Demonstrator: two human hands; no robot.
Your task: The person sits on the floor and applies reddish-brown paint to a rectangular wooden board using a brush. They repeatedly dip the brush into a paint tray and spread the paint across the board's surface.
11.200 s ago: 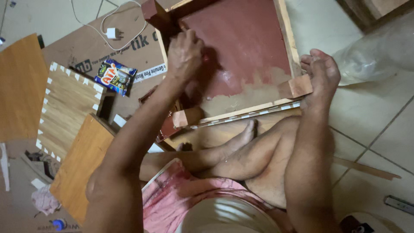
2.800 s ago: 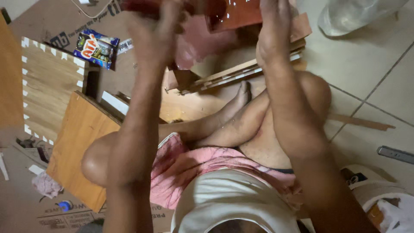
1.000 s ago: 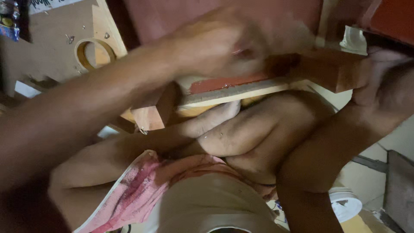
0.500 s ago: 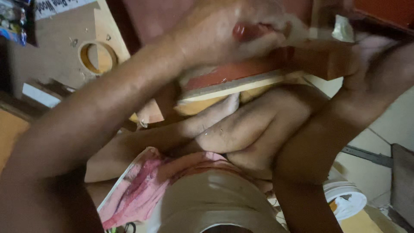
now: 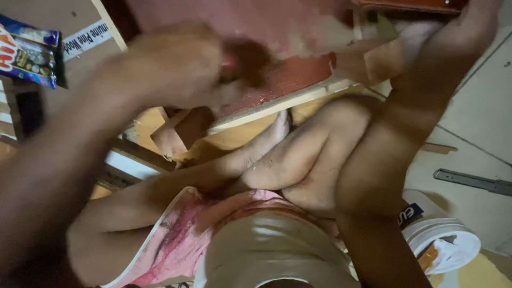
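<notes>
Board (image 5: 298, 80), red-painted on its face with a pale wooden edge, sits tilted across the top of the view, above the person's folded legs (image 5: 298, 160). A wooden block (image 5: 178, 136) juts from its underside near the left end, and another block (image 5: 373, 61) sits at its right end. The left hand (image 5: 170, 69), blurred, lies over the board's left part; its fingers are curled, and something small and reddish shows at them, but whether they grip it cannot be told. The right hand (image 5: 426, 32) reaches up to the board's right end by the block; its fingers are mostly hidden, so how far they close cannot be told. Both forearms frame the legs, which are crossed on the floor under the board. Pink cloth (image 5: 176, 240) stained with red covers the lap. To the far left a snack packet (image 5: 26, 50) lies on a sheet of cardboard (image 5: 74, 21). Beneath the board, more pale wood (image 5: 144, 122) lies on the floor. On the right, a white tub (image 5: 442, 240) stands on the tiled floor (image 5: 480, 106) beside the right arm, and a grey metal strip (image 5: 472, 181) lies a little beyond it
</notes>
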